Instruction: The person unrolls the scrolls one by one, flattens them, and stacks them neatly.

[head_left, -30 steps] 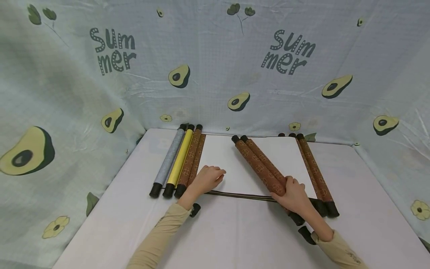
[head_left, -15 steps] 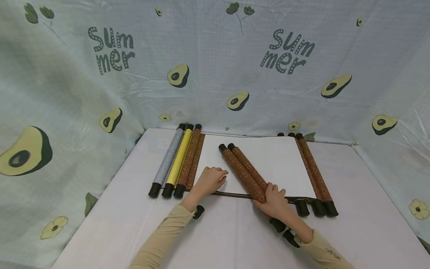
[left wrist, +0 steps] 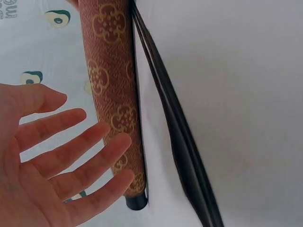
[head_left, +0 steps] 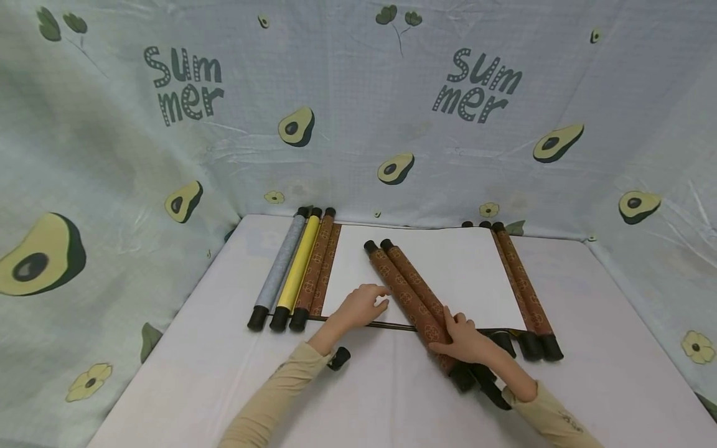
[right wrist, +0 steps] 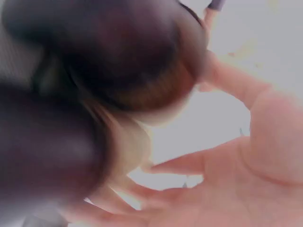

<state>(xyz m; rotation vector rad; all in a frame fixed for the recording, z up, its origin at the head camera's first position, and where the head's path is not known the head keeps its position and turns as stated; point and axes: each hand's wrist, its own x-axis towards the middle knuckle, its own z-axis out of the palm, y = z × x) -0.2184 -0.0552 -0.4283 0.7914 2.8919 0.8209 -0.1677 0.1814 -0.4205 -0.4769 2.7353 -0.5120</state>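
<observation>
Two brown patterned scrolls [head_left: 400,292] with black end knobs lie slanted side by side across a white sheet [head_left: 459,261]. My right hand [head_left: 462,339] spans their near part, the thumb on the left scroll and the fingers over the right one. In the blurred right wrist view, both dark roll ends [right wrist: 128,52] sit between thumb and fingers. My left hand [head_left: 361,305] hovers over the sheet's front edge, left of the scrolls, holding nothing. In the left wrist view its fingers [left wrist: 90,165] are spread beside a brown roll [left wrist: 113,80].
A grey roll [head_left: 282,264], a yellow roll [head_left: 299,267] and a brown roll [head_left: 316,264] line the sheet's left side. Another brown roll [head_left: 523,283] lies along its right side. Dark strips [head_left: 392,325] run along the front edge. A patterned cloth [head_left: 336,168] hangs behind.
My right hand has carried the two brown scrolls left and toward me; their near ends now lie slightly farther apart. My left hand has shifted a little right.
</observation>
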